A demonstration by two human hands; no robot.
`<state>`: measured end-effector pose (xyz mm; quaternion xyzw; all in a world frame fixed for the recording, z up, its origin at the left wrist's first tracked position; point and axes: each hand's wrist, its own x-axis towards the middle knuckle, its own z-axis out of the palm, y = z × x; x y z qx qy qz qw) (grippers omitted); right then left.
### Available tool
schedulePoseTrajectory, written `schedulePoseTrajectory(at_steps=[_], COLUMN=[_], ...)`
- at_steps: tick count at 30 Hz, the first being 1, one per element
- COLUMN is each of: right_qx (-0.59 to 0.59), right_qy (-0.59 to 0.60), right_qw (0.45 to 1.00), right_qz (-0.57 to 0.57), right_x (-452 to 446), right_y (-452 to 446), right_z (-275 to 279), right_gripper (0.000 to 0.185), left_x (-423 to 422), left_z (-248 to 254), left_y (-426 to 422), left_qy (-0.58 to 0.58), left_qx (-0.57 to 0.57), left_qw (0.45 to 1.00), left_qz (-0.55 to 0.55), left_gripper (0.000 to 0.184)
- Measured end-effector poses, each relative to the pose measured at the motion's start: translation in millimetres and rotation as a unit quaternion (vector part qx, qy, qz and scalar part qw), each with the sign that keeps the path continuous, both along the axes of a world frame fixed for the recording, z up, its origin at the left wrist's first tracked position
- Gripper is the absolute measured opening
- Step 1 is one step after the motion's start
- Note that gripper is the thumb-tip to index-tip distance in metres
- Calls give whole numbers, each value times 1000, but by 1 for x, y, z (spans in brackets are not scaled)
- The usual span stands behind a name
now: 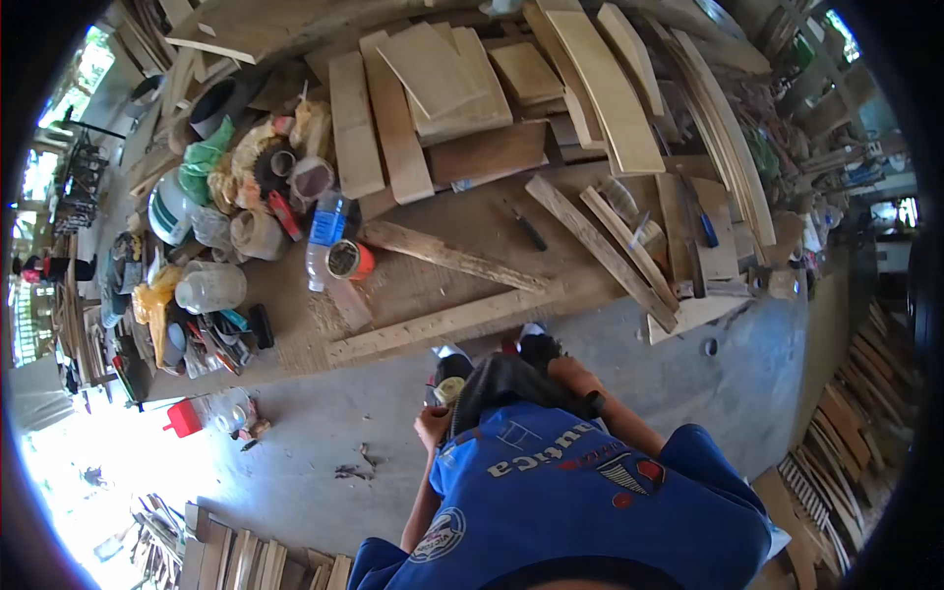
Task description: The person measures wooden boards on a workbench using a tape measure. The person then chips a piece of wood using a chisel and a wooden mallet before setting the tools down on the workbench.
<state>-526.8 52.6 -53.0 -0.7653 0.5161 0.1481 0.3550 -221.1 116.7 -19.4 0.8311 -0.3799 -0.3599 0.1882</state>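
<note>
Down beside my left hip, my left hand [433, 426] is closed with the fingers curled in. A pale yellowish round thing [449, 390] shows just above it, and a thin dark stick-like thing rises by the fingers; what exactly they grip is too small to tell. My right hand [573, 379] rests by the dark cloth of my shorts [506, 383], its fingers curled and partly hidden, so any held thing is out of sight. Both hands are below the near edge of the wooden workbench [442, 221].
On the bench lie wood boards [423, 88], a long strip [433, 324], a water bottle [325, 236], a red-orange can [350, 260], a dark-handled tool [526, 226] and a blue-handled tool [706, 224]. A red dustpan-like thing [182, 418] is on the floor. Stacked planks [246, 559] stand behind.
</note>
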Motion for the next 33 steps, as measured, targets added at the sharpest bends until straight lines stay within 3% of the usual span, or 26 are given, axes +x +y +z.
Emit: schedulePoseTrajectory(at_steps=[2,4,6,8,10,12,14,16,17,19,20,21,23,25,27,29,31,33], right_qx=[36,-23,-26,-29,93,1,101,-6,2,66,129,116,-90,-147,-283,-309,-328,-368], right_qy=[11,3,-16,-40,-121,-292,-373,-441,-442,-576,-585,-585,-520,-429,-295,-258,-221,-244], right_qw=[999,999,999,998,988,949,917,896,895,815,801,802,848,885,900,904,907,895], right_qz=[13,-24,-21,-29,-20,-120,-103,-51,-52,9,5,14,53,-105,-149,-146,-143,-71], right_x=[4,6,2,8,16,42,64,86,98,119,124,122,101,75,56,47,54,68], right_y=[10,7,10,17,-1,-28,-57,-54,-46,-45,-42,-45,-64,-82,-107,-125,-126,-114], right_z=[12,32,19,-7,-39,-29,2,-3,-10,-16,-7,2,14,18,16,12,10,9], right_gripper=[18,16,15,14,13,16,25,52,52,67,65,65,61,59,54,55,57,58], left_x=[-4,0,-3,2,6,4,1,-2,-5,-10,-9,-8,-2,7,8,11,16,21], left_z=[23,26,31,23,7,4,6,12,20,42,51,57,59,57,53,44,38,35], left_y=[6,13,12,6,-7,-27,-39,-49,-51,-52,-45,-39,-28,-18,-11,-3,5,10], left_qy=[-39,-54,-78,-95,-117,-128,-134,-100,-33,49,44,51,59,-33,-82,-203,-198,-141], left_qx=[27,43,2,37,47,-4,-7,-108,-124,-119,-129,-163,-213,-275,-287,-260,-257,-246], left_qw=[999,997,997,994,981,967,959,945,958,970,969,963,953,932,927,906,913,926], left_qz=[14,35,11,-44,-150,-220,-251,-292,-258,-208,-207,-206,-208,-234,-229,-263,-249,-247], left_gripper=[23,22,23,21,16,11,10,10,11,13,13,14,14,14,13,10,10,10])
